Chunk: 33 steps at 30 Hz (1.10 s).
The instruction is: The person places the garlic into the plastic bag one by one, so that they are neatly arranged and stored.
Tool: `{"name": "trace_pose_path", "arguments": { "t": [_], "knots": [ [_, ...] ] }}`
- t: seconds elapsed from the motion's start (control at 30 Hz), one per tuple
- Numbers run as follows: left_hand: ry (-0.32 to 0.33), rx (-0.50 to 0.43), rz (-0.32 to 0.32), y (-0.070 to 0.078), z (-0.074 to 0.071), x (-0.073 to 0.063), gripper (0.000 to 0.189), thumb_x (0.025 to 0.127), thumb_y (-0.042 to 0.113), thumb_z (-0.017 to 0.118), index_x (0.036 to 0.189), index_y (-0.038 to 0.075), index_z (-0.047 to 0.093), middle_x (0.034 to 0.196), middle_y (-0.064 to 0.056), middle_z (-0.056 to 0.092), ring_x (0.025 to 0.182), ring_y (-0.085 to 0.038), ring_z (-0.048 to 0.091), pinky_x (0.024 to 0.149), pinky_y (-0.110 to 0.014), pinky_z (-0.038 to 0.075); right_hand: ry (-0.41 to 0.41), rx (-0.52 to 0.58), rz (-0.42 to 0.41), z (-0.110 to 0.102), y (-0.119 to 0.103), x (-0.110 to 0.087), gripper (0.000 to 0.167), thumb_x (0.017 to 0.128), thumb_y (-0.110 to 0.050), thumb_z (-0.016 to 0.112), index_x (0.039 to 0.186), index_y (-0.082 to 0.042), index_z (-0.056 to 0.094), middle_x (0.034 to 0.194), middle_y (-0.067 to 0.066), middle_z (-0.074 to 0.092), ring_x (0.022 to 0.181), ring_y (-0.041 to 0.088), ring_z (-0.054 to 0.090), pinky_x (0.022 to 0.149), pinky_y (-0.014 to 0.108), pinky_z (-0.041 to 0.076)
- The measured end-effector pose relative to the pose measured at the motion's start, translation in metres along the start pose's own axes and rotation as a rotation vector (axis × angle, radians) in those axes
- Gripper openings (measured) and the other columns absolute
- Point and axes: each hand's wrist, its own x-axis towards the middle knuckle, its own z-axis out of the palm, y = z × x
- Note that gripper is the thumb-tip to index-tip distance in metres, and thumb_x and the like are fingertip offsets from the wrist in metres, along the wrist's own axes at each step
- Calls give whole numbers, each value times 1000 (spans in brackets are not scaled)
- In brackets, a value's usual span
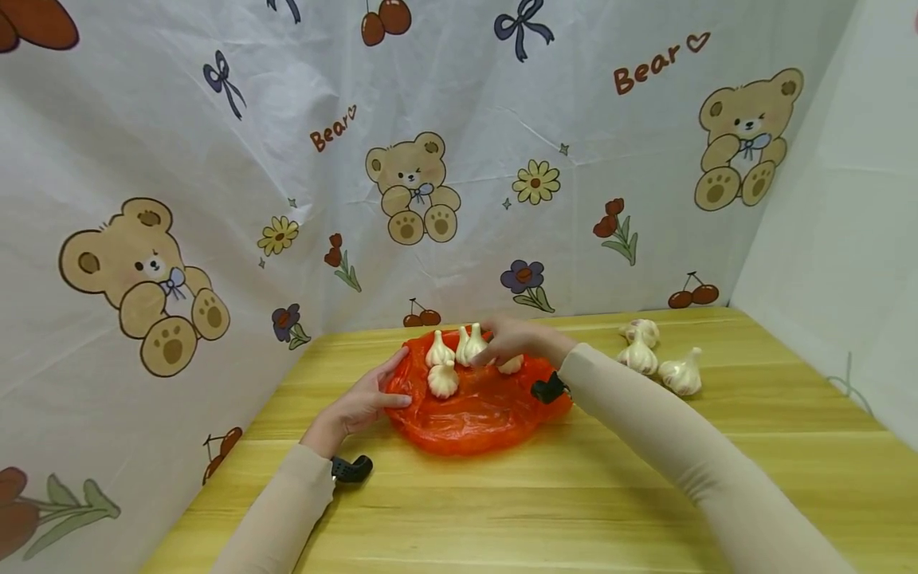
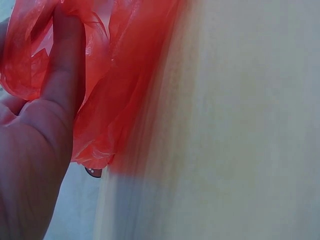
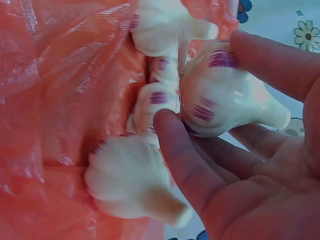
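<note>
A red plastic bag (image 1: 466, 437) lies spread on the wooden table, its mouth towards the back wall. My left hand (image 1: 364, 402) grips its left edge, the thumb inside and the fingers outside; in the left wrist view the film (image 2: 127, 70) bunches around the thumb. Over the bag's far side, my right hand (image 1: 518, 339) holds a garlic bulb (image 3: 215, 85) between thumb and fingers. Beside that bulb, several others rest on the red film, among them one garlic bulb (image 3: 125, 177) with its stem towards the hand and another garlic bulb (image 1: 443, 381) in the head view.
To the right of the bag, several loose garlic bulbs (image 1: 681, 373) sit on the table (image 1: 574, 502). A white cloth with printed bears (image 1: 412, 187) hangs behind and to the left. A white wall (image 1: 832, 239) stands at the right, with a thin cord (image 1: 849, 387) near the table edge.
</note>
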Motion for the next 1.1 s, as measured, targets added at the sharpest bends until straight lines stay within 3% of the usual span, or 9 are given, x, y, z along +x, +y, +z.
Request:
{"name": "trace_pose_path", "arguments": {
  "t": [0.17,0.37,0.6,0.83,1.1],
  "knots": [
    [-4,-9,-3,-2,-1,2,107,91,-9,68,167,30,5,176,-5,-1,158,-42,16,105,-40,55,15,-74,49,7,5,5,77,86,-29,84,148,-1,48,136,13,57,102,24,64,97,42,60],
    [0,4,-8,-1,0,2,108,90,-7,70,167,30,5,176,-5,0,158,-42,16,105,-41,54,10,-124,31,16,10,9,67,85,-26,85,139,-2,54,122,11,61,99,24,62,91,35,58],
    [9,4,-20,0,1,1,107,91,-6,70,167,31,5,176,-4,0,157,-43,18,105,-41,54,68,-185,27,26,11,13,68,80,-27,89,136,-3,58,125,10,64,104,24,59,99,37,55],
    [-11,-3,-4,0,2,-1,106,92,-8,68,167,27,2,176,-5,-3,158,-43,15,106,-41,54,89,-294,24,38,13,13,54,81,-29,86,123,-6,61,107,6,62,94,22,57,85,31,53],
    [-9,-10,6,0,1,0,106,92,-10,66,167,28,3,176,-5,-3,158,-43,14,104,-41,55,112,-388,37,42,13,14,64,83,-37,85,130,-2,59,111,6,62,97,22,56,94,35,52]
  ]
}}
